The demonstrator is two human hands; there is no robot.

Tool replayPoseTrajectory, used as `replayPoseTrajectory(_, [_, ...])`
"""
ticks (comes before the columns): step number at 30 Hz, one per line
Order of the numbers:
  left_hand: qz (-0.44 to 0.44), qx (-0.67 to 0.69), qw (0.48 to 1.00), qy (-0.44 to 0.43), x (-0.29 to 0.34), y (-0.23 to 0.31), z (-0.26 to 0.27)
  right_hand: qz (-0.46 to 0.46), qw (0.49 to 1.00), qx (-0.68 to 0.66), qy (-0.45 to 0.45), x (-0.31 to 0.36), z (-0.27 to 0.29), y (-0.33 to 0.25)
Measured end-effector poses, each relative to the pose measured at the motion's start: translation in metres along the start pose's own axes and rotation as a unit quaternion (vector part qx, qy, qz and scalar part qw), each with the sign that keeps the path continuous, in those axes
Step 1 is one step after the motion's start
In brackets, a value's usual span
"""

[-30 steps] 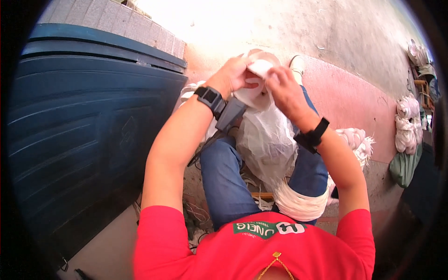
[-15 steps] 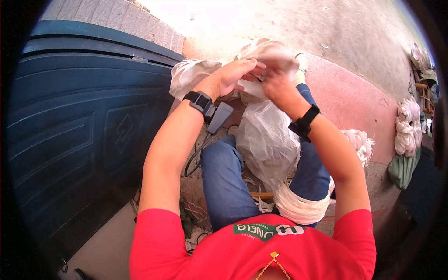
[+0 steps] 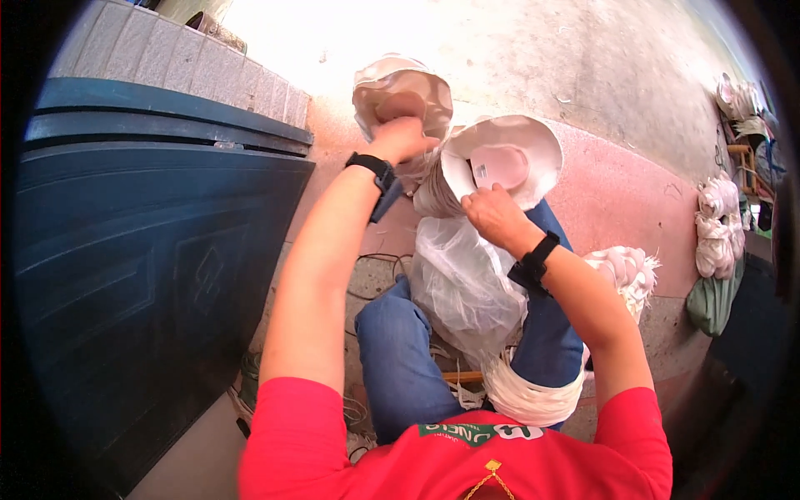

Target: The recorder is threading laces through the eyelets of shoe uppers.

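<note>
My left hand (image 3: 402,137) is raised ahead of me and closed on a crumpled pale pink and white piece of soft material (image 3: 403,87). My right hand (image 3: 492,215) grips the lower rim of a white curled, bowl-shaped piece (image 3: 510,154) with a pink inner patch. Both wrists wear black bands. Below the hands a clear plastic bag (image 3: 465,283) rests between my knees, which are in blue jeans. A roll of white material (image 3: 525,396) lies on my right thigh.
A large dark blue panelled door or container (image 3: 142,250) fills the left. Grey concrete floor lies ahead, pink-tinted near me. A heap of white and pink pieces (image 3: 625,271) sits right of my knee; more white bundles (image 3: 717,225) and a green bag (image 3: 708,300) lie at the right edge.
The hands, close together on one white bundle before, have drawn apart: my left hand has lifted a crumpled piece up and forward, and my right holds the curled white piece.
</note>
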State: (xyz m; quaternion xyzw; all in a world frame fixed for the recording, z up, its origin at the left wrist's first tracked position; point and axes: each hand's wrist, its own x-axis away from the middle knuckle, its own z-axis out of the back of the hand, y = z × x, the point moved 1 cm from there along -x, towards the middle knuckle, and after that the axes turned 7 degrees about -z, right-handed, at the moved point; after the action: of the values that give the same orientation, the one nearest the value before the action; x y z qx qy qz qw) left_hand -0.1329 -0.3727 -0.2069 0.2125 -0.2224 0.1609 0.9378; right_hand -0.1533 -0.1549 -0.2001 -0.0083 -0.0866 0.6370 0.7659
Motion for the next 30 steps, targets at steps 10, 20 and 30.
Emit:
replayPoseTrajectory(10, [-0.032, 0.480, 0.870, 0.112, 0.002, 0.015, -0.027, -0.146, 0.972, -0.160, -0.095, 0.017, -0.005, 0.027])
replayPoseTrajectory(20, [-0.144, 0.446, 0.882, 0.058, 0.068, 0.083, -0.004, -0.316, 0.906, -0.260, 0.112, -0.023, -0.074, 0.086])
replayPoseTrajectory(30, [-0.161, 0.494, 0.844, 0.134, 0.108, 0.099, 0.029, -0.221, 0.954, -0.141, 0.147, -0.049, -0.048, 0.084])
